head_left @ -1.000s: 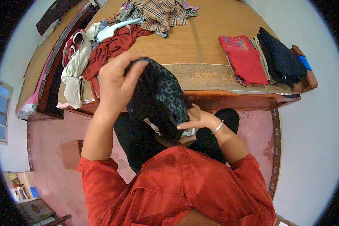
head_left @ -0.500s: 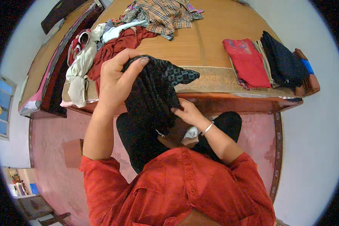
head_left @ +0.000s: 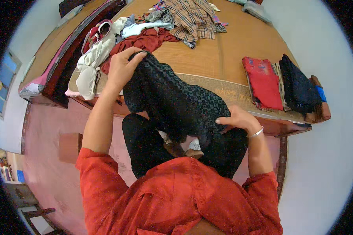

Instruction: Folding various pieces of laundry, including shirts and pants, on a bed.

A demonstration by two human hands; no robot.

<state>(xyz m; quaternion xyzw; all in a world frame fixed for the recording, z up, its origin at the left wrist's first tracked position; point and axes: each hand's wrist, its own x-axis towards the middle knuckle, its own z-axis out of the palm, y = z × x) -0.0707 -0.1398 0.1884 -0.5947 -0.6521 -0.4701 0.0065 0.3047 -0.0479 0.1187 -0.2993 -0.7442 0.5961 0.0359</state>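
A black cloth with a dark grey checkered pattern (head_left: 176, 94), perhaps a scarf or a garment, is stretched between my hands above my knees. My left hand (head_left: 124, 67) pinches its upper left corner, thumb on top. Lower down on the right, my right hand (head_left: 239, 118) grips the other side with the thumb over the patterned face. A silver bangle (head_left: 257, 132) circles my right wrist. The cloth sags in the middle, and its lower folds hang in front of my black trousers (head_left: 145, 145). Fingers behind the cloth are hidden.
On the wooden bed (head_left: 231, 47) ahead lie a tan plaid shirt (head_left: 190, 17), a dark red cloth (head_left: 145, 41) and a white garment (head_left: 92, 62). Folded red cloth (head_left: 264, 84) and folded black cloth (head_left: 298, 86) sit at the right. A brown box (head_left: 70, 147) stands on the floor.
My right hand has moved right, drawing the bunched cloth out wide so that its checkered face shows. My left hand keeps its corner. The view has shifted slightly.
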